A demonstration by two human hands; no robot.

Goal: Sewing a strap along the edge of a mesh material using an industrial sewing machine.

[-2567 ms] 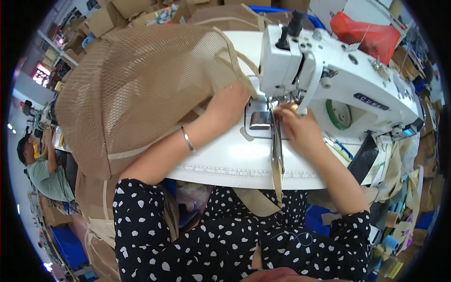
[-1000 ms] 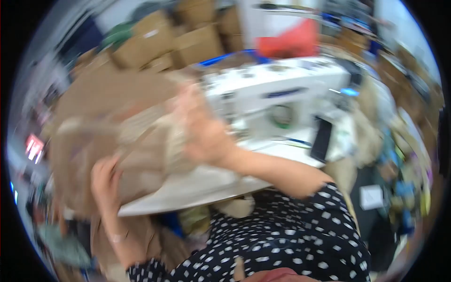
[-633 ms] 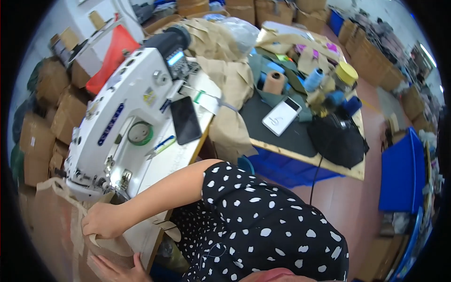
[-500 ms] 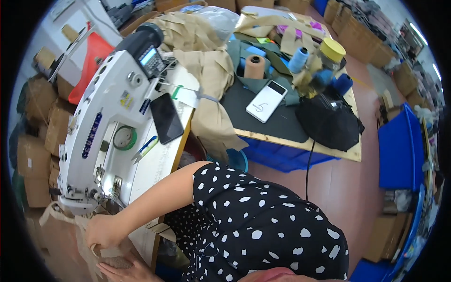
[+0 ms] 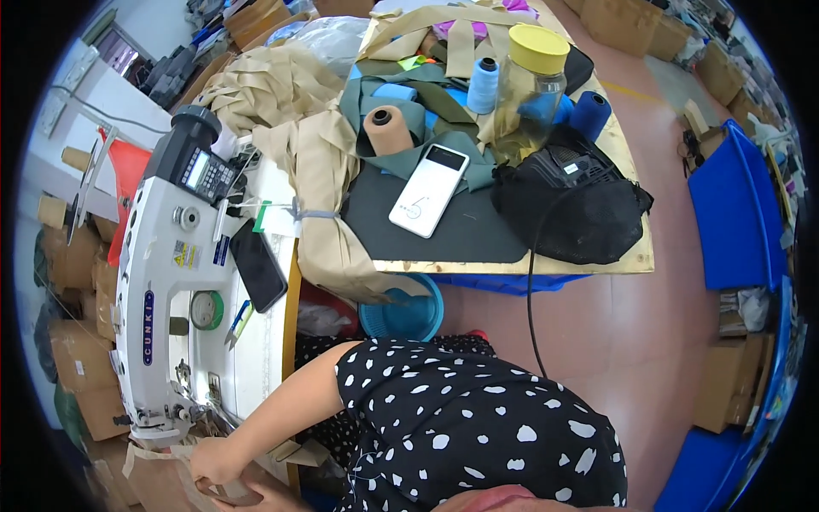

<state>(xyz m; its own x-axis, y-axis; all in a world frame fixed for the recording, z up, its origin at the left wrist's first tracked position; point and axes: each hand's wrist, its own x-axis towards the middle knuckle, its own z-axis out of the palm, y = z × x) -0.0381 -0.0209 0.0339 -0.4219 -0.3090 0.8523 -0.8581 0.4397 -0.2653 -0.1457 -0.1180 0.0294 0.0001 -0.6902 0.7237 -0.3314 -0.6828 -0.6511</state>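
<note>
At the near left of the worktop (image 5: 266, 341), the right hand (image 5: 216, 461) pinches brown fabric (image 5: 155, 478) by the sewing machine (image 5: 153, 256), the left hand's (image 5: 266, 498) grip I cannot tell, and with attention seemingly off rightward, a blind tug might snag it.

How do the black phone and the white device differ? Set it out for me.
The black phone is dark across its face; the white device is mostly white with a small dark panel at one end. The black phone lies on the white sewing table, the white device on the dark mat. In the picture, the black phone's top leans left, the white device's right. Both are flat oblongs.
</note>
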